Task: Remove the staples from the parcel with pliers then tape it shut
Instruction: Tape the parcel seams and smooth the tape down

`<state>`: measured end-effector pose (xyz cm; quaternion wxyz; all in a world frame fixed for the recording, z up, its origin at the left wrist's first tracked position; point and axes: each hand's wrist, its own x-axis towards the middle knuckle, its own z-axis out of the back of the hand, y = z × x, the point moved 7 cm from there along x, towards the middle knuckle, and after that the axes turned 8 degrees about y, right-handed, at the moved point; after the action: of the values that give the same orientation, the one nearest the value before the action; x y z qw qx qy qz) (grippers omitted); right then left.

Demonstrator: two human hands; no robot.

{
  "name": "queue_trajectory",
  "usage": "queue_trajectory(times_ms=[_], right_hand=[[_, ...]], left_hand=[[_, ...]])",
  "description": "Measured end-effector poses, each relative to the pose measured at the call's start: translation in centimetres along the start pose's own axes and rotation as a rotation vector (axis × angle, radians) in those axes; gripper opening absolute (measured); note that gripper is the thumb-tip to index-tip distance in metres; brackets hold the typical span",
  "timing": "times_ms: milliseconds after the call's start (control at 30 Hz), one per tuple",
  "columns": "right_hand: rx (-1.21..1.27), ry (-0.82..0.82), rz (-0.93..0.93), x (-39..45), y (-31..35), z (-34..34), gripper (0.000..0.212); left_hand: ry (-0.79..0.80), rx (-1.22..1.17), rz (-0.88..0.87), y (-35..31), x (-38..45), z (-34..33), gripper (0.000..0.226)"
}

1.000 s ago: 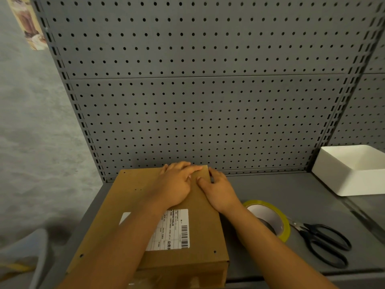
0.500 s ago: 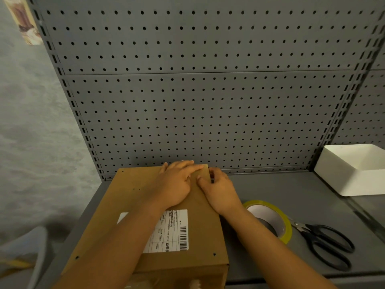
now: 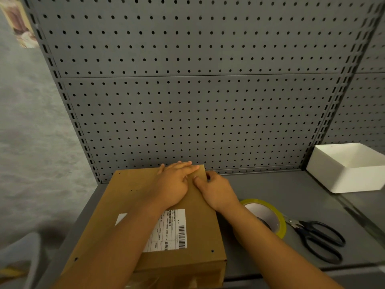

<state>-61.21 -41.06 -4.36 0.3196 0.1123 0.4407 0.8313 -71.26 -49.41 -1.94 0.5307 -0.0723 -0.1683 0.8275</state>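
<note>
A: Parcel (image 3: pixel 133 207) is flat on the gray shelf (image 3: pixel 281 188), w/ its far end near the peg wall (image 3: pixel 208 101). Anything diff from a sec ago?

B: Not much. Both hands sit on the far right corner just like before. The view slid a bit, that's all. The box didn't move.

A: What's the left hand (image 3: pixel 174 184) doing?

B: Flat on top, fingers straight, pushing the lid down. Not holding anything.

A: And the right hand (image 3: pixel 216 190)?

B: Right beside the left one, at the box edge. Thumb on top, fingers bent over the side. Looks like it's pinching the corner, maybe rubbing sth down there. Can't see what's under the fingers, too small.

A: Pliers?

B: Can't see any. No staples showing either, just little dark holes in the top of the box. So I think the staple part is done.

A: Tape time then?

B: Prob. The tape roll (image 3: pixel 268 215) w/ the yellow rim lies just right of the box, partly under the right arm. Black scissors (image 3: pixel 320 238) are next to it. White bin (image 3: pixel 350 167) is farther back on the right.

A: So what does no change mean?

B: I think the hands are just pressing the lid shut, or smoothing a bit of clear tape. Can't tell which. If no tape is on yet, the right hand will need to let go and grab the roll.
</note>
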Motion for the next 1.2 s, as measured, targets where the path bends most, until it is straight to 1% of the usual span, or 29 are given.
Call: queue_trajectory(times_ms=[100,200,233,300,367,433,467,600,700,833,933,1000,1100,1200], right_hand=[[-0.049,0.062,0.011,0.2,0.4,0.0,0.043],[-0.157,0.136,0.043,-0.3,1.0,0.3,0.053],[-0.173,0.128,0.047,-0.7,1.0,0.8,0.054],[-0.215,0.022,0.058,-1.5,0.6,2.6,0.053],[-0.293,-0.073,0.055,-2.5,-0.2,4.6,0.043],[-0.343,-0.09,0.022,-3.5,-1.3,6.2,0.033],[-0.356,-0.071,-0.011,-4.1,-2.0,6.8,0.032],[-0.406,0.043,-0.186,-6.3,-5.5,8.1,0.047],[-0.444,0.05,-0.24,-7.2,-7.2,8.4,0.041],[-0.526,0.0,-0.236,-7.0,-7.6,8.3,0.038],[-0.612,-0.008,-0.227,-6.5,-7.7,8.3,0.025],[-0.626,-0.019,-0.207,-6.2,-7.8,8.5,0.019],[-0.571,-0.064,-0.137,-5.8,-7.0,9.2,0.018],[-0.415,-0.189,-0.015,-5.8,-4.7,10.8,0.015]], left_hand=[[-0.005,-0.011,-0.001,-0.1,-0.1,0.1,0.052],[0.007,0.004,0.006,-0.2,-0.2,0.1,0.052],[0.011,0.01,0.008,-0.2,-0.2,0.1,0.052],[0.014,0.017,0.011,-0.3,-0.2,0.1,0.052],[0.012,0.009,0.013,-0.3,-0.2,0.1,0.055],[0.004,-0.002,0.01,-0.4,-0.3,0.3,0.058],[-0.006,-0.006,0.008,-0.4,-0.4,0.3,0.058],[-0.047,-0.042,-0.015,-0.4,-0.4,0.6,0.051],[-0.079,-0.097,-0.032,-0.3,-0.4,0.6,0.046],[-0.099,-0.132,-0.036,-0.3,-0.6,0.8,0.044],[-0.113,-0.143,-0.031,-0.3,-0.8,1.0,0.037],[-0.123,-0.149,-0.029,-0.4,-0.9,1.2,0.033],[-0.152,-0.188,-0.035,-0.7,-1.2,1.9,0.028],[-0.192,-0.237,-0.04,-1.2,-1.4,2.8,0.023]])
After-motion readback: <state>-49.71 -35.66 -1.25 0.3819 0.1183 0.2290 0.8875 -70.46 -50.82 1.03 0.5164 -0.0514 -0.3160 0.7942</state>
